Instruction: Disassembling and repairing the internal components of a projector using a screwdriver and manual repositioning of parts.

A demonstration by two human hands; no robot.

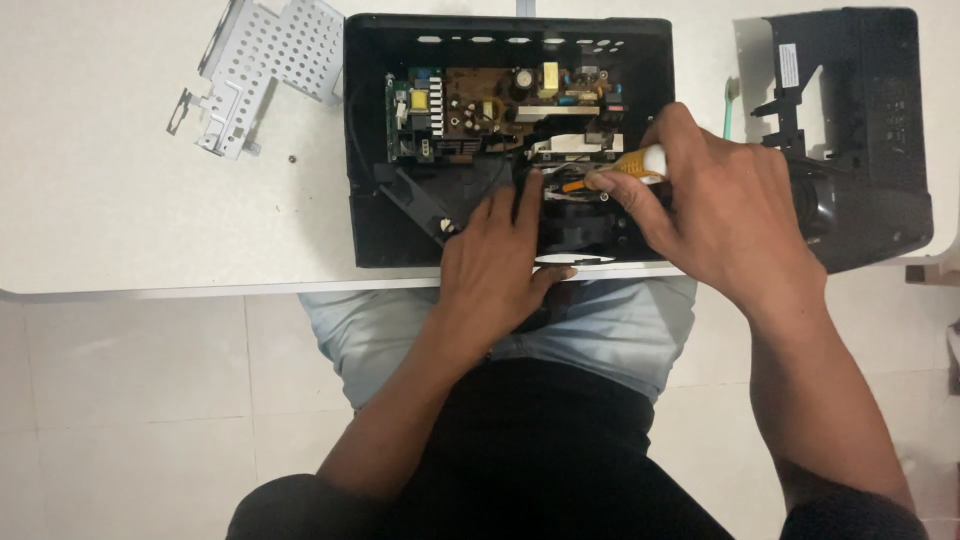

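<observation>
Gripping a screwdriver with a white and orange handle, the right hand has its fingers curled tight around the tool, the tip pointing into the lower middle of the open black device casing. That casing lies flat on the white table, its near edge at the table's front rim. Pressed flat on the casing's near part, the left hand rests with fingers spread slightly apart and stretched toward the tool's tip, holding nothing. Inside the casing, toward its far side, sits a brown circuit board with a green board just to the left of it. Left of the casing, and beyond its far left corner, lies a perforated metal bracket, with a small screw on the table near it. Right of the casing stands a black cover part, partly behind the right hand, and a green-handled tool lies between it and the casing
</observation>
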